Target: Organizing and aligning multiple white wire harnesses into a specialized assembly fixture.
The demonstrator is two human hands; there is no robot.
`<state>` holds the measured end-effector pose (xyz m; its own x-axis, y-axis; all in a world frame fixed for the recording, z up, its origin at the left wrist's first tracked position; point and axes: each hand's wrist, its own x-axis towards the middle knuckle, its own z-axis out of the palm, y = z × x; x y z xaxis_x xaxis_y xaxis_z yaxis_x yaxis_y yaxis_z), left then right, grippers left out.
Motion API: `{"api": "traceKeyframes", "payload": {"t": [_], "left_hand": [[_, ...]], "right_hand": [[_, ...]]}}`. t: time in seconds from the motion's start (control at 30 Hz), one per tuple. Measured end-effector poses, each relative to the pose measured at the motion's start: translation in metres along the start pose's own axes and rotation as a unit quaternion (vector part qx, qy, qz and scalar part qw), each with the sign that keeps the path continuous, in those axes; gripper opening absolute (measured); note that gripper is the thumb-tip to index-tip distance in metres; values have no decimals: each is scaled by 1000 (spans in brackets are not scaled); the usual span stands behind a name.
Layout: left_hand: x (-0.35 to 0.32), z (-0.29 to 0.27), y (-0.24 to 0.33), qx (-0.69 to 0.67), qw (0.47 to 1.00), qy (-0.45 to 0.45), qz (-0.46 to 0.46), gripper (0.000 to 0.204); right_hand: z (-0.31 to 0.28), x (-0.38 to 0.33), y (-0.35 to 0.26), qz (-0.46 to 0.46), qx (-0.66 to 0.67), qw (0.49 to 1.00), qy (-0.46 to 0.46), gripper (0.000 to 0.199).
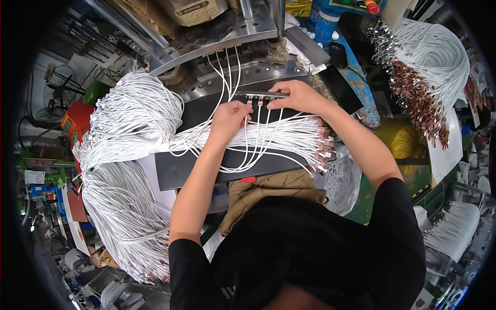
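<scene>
My left hand (230,119) pinches the end of a white cable at the left of a narrow metal bar (261,94). Next to it, a cable connector (260,103) with a reddish tip sits against the bar. My right hand (295,97) is closed at the bar's right end, its thumb and fingers round another white cable's connector, mostly hidden. White leads from these ends loop down over a bundle of white cables (268,135), which lies across a black board (178,169) with its metal-and-red plug ends to the right.
Large heaps of white cables (132,111) hang at the left. Behind the bar stands a perforated steel press frame (212,41), with a few white cables running up into it. A dark phone-like slab (341,89) and a blue bottle (326,26) are at the back right. More cables (434,57) hang beyond.
</scene>
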<state>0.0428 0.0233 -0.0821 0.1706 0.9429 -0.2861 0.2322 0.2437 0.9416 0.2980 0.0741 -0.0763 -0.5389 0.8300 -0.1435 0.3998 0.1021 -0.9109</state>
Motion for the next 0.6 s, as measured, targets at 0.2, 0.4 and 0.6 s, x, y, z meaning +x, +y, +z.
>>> {"api": "traceKeyframes", "payload": {"t": [0.2, 0.4, 0.6], "left_hand": [[0, -12, 35, 337, 926, 112, 130, 36], [53, -42, 50, -209, 968, 136, -28, 47], [40, -27, 45, -151, 987, 34, -49, 48]], "right_hand": [[-13, 11, -11, 0, -200, 979, 40, 43], [-10, 114, -12, -293, -309, 824, 375, 31], [-45, 230, -5, -255, -250, 866, 349, 20]]}}
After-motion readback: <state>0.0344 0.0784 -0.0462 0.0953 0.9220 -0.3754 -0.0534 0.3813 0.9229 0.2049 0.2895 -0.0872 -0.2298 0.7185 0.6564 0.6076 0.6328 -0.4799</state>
